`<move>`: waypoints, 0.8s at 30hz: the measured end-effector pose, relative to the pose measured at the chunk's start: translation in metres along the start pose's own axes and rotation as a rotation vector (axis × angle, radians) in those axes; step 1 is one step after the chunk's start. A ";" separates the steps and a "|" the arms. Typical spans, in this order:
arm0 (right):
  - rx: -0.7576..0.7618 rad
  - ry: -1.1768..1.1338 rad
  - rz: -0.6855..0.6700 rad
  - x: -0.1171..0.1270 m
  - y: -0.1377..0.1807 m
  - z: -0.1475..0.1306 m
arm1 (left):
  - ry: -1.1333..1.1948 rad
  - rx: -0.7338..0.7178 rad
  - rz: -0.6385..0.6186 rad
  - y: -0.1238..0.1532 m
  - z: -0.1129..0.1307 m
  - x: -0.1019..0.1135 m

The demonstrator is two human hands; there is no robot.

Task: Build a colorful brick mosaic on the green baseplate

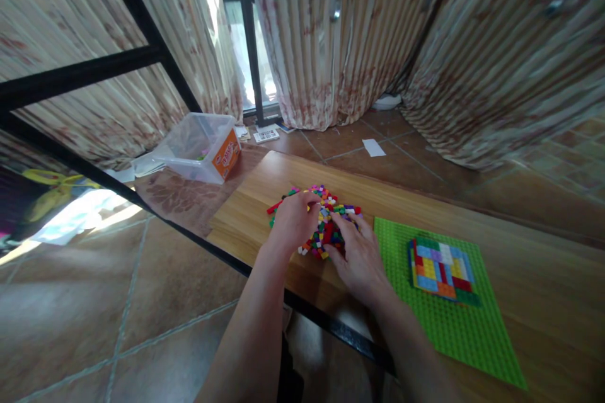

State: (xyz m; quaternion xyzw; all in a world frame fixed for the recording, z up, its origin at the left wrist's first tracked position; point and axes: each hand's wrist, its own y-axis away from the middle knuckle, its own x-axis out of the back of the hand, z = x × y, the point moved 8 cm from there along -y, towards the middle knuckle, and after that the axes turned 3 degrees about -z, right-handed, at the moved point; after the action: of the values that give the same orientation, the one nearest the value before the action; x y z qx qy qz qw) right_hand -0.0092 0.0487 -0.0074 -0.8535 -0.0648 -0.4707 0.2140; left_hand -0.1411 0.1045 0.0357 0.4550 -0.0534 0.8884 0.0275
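Observation:
A loose heap of small multicoloured building bricks (pixel 322 227) lies on the wooden tabletop, partly covered by both my hands. My left hand (pixel 297 219) is over the heap's left side, fingers curled inward and drawn together; whatever is between their tips is too small to make out. At the right edge of the heap, my right hand (pixel 358 253) has its fingers apart, with thumb and fingertips among the bricks. Dark red bricks (pixel 328 233) show between the two hands. Right of my right hand, a block built of coloured bricks (pixel 442 269) sits on a green baseplate (pixel 454 334).
The wooden table (pixel 265 179) has a black metal edge (pixel 331 322) on my side. Beyond its left end, a clear plastic bin (pixel 196 164) with an orange label stands on the floor. A black metal frame (pixel 155 53) rises at left; curtains (pixel 307 50) hang behind.

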 end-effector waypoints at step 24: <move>-0.122 -0.369 0.195 0.058 0.009 0.004 | 0.740 -0.159 -0.395 0.010 0.047 -0.035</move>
State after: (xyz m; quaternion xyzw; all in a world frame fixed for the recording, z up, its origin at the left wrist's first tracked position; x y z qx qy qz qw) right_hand 0.0283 0.0365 0.0361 -0.9387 0.0086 -0.2866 0.1912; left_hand -0.0838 0.0890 0.0343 0.1035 -0.0201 0.9626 0.2496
